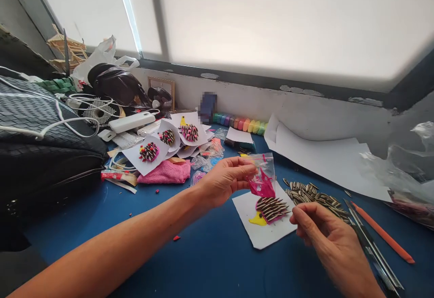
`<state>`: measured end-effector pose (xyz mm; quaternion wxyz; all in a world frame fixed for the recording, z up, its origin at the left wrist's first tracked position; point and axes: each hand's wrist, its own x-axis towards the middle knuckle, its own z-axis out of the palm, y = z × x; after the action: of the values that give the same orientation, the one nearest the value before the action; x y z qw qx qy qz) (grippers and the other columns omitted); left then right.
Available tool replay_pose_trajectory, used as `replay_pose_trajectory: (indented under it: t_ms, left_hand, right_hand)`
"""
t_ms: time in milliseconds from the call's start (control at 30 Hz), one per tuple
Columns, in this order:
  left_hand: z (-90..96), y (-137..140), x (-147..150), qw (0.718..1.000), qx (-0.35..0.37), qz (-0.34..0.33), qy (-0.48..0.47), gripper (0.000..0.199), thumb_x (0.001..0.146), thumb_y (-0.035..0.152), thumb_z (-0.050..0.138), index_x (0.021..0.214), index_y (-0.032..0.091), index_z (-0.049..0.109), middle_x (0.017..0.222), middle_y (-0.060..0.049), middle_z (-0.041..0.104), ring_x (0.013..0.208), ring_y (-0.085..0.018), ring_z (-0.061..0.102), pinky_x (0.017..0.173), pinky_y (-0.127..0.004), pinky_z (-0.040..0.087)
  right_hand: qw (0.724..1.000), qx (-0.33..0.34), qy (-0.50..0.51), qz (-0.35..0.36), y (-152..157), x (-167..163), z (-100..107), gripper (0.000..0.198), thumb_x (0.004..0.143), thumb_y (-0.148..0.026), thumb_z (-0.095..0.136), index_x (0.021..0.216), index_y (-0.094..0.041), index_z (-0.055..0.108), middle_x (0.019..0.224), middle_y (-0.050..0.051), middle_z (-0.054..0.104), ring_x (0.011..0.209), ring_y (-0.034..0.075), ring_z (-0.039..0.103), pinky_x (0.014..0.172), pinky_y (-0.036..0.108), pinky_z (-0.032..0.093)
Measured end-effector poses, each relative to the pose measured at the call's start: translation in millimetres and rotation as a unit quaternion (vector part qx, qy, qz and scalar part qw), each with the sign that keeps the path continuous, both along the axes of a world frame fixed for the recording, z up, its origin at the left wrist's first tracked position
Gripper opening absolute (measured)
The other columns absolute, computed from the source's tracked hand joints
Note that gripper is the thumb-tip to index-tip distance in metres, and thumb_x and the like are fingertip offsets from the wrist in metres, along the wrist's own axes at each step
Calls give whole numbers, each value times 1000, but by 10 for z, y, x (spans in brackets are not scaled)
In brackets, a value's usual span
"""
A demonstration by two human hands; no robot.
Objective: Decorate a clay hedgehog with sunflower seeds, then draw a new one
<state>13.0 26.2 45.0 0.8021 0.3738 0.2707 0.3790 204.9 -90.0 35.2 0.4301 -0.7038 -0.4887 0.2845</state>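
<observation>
My left hand (225, 181) pinches a small clear zip bag (263, 179) with magenta modelling clay inside. The bag hangs above a white paper square (259, 239) lying on the blue table. On that paper is a hedgehog (271, 210) with a yellow clay head and rows of striped sunflower seeds for spines. My right hand (327, 237) is at the paper's right edge, thumb and forefinger pressed together; whatever they may hold is too small to make out. Just beyond it lies a heap of loose sunflower seeds (315, 196).
An orange pen (383, 232) and slim metal tools (375, 248) lie at right. Large white sheets (322, 158) curve along the wall near a row of coloured clay (242, 124). Finished hedgehog cards (145, 164), a pink cloth (166, 172) and a black bag (44, 153) occupy the left.
</observation>
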Motion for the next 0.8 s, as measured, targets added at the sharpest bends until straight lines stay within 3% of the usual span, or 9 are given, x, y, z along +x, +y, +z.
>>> replay_pose_trajectory:
  t_ms: [167, 267, 400, 600, 700, 800]
  left_hand:
    - [-39, -28, -59, 997, 35, -53, 43, 22, 89, 35, 63, 85, 14, 55, 70, -4, 66, 50, -12, 62, 44, -22, 51]
    - [-76, -52, -51, 995, 62, -57, 57, 20, 89, 33, 61, 85, 14, 56, 59, 2, 57, 42, -9, 54, 35, -18, 44]
    - [-57, -61, -28, 997, 1, -23, 76, 10, 89, 24, 60, 89, 14, 59, 67, 1, 56, 48, -8, 54, 44, -21, 51]
    - [38, -77, -30, 995, -53, -40, 70, 14, 85, 23, 65, 92, 11, 62, 76, -5, 65, 62, -10, 63, 59, -20, 53]
    - [40, -110, -40, 994, -26, -90, 58, 35, 71, 15, 76, 102, 12, 61, 87, -6, 68, 72, -12, 66, 67, -23, 53]
    - [19, -163, -37, 989, 34, -124, 74, 48, 66, 4, 72, 111, 13, 58, 94, -7, 68, 77, -13, 66, 73, -25, 53]
  right_hand:
    - [992, -8, -92, 88, -63, -20, -4, 33, 83, -57, 55, 76, -26, 65, 64, -1, 61, 57, 14, 53, 51, 21, 45]
    - [970, -104, -170, 141, -41, 87, 92, 29, 81, -51, 53, 74, -26, 66, 60, -1, 59, 51, 14, 50, 45, 23, 40]
    - [934, -173, -269, 159, 0, 271, 134, 21, 74, -41, 54, 74, -28, 71, 63, 1, 66, 54, 17, 58, 50, 27, 43]
    - [919, -153, -331, 152, -34, 374, 49, 36, 80, -52, 46, 71, -30, 73, 78, 5, 74, 66, 24, 67, 58, 34, 47]
    - [924, -140, -332, 133, -48, 357, 75, 32, 77, -51, 50, 69, -30, 73, 75, 4, 73, 62, 24, 65, 55, 34, 46]
    - [942, -115, -293, 121, -52, 277, 144, 33, 79, -53, 51, 69, -28, 70, 62, 3, 68, 51, 20, 58, 48, 31, 43]
